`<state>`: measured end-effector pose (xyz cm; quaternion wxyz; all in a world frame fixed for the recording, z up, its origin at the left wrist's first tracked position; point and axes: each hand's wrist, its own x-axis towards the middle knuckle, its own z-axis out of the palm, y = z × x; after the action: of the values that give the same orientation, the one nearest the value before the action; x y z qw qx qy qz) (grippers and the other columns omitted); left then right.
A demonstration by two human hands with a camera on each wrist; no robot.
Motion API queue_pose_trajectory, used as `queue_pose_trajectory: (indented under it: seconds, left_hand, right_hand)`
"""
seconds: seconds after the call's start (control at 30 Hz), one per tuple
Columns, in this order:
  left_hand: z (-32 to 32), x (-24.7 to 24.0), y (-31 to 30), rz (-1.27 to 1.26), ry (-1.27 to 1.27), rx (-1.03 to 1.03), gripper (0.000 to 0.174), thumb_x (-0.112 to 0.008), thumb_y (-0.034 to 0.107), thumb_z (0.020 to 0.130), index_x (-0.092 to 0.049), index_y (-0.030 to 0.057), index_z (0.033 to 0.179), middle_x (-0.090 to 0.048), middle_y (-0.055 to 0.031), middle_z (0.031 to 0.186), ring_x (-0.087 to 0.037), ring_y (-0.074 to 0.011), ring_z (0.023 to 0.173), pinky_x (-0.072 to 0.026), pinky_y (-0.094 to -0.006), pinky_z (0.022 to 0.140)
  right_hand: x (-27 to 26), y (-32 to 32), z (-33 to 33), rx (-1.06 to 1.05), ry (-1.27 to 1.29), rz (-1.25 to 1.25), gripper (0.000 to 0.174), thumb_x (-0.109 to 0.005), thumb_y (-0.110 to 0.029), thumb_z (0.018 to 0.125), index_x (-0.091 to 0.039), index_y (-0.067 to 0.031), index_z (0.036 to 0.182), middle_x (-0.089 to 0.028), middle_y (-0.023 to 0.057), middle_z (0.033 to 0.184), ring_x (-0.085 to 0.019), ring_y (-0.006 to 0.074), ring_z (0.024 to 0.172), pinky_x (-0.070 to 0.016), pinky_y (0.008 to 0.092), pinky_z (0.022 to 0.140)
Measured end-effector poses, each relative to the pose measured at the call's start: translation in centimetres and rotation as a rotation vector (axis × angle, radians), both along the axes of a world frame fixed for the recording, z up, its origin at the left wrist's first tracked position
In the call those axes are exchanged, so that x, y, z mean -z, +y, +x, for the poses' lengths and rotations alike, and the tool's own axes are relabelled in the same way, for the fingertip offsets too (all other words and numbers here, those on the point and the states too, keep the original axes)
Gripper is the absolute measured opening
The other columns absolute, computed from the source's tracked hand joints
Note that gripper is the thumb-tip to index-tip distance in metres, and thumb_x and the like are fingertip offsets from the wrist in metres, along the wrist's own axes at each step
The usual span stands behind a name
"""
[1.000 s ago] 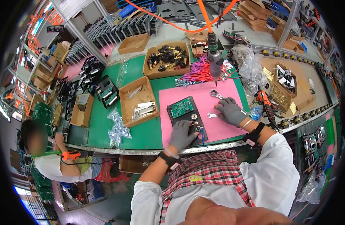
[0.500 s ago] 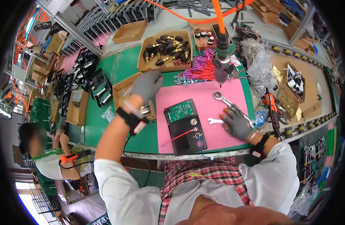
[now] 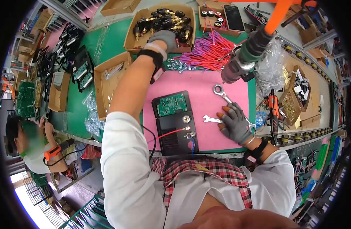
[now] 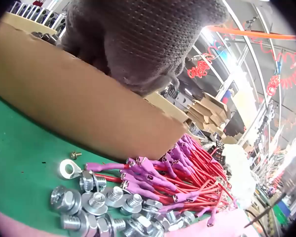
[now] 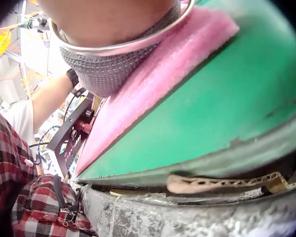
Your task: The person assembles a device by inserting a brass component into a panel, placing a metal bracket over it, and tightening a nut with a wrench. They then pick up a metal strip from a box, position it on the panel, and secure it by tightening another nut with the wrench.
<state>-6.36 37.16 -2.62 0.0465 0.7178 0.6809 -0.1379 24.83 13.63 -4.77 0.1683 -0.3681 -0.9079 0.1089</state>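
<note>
My gloved left hand (image 3: 164, 38) is at the near edge of a cardboard box (image 3: 131, 44) of black-knobbed brass fittings (image 3: 166, 22). In the left wrist view the grey glove (image 4: 148, 42) overhangs the box wall, fingers bent down and their tips hidden. My gloved right hand (image 3: 236, 124) rests on the pink mat (image 3: 200, 86), its fingers lying over the shaft of a ratchet wrench (image 3: 218, 90). By its fingertips lies an open-end wrench (image 3: 211, 119). Between the hands, a black panel (image 3: 169, 135) carries a green circuit board (image 3: 171, 105), metal fittings, a red cable (image 3: 171, 133) and a blue wire (image 3: 193, 145).
Purple-ended red cables (image 3: 209, 51) and bolts (image 4: 133, 203) lie beside the fittings box. A power screwdriver (image 3: 246, 57) hangs over the mat. To the left is a parts box (image 3: 101, 89); at right, an orange-handled tool (image 3: 274, 107). Another person sits far left.
My left hand has left the panel and moved up, past the left parts box, to the fittings box. The red cable now lies uncovered across the panel. My right hand stays by the wrenches.
</note>
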Motion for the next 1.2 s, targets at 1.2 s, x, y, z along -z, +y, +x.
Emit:
queue_pose_trajectory:
  seconds: [1.2]
  left_hand:
    - [-18.9, -3.7, -21.7, 0.091, -0.192, -0.143, 0.023, -0.05, 0.019, 0.077, -0.064, 0.0076, 0.092, -0.063, -0.0149, 0.09, -0.058, -0.0318, 0.087, -0.0465, -0.039, 0.077]
  right_hand:
    - [-2.5, 10.2, -11.7, -0.141, -0.284, -0.042, 0.018, -0.053, -0.02, 0.079, -0.059, -0.0094, 0.093, -0.059, 0.0081, 0.087, -0.058, 0.0295, 0.082, -0.0476, 0.0417, 0.065]
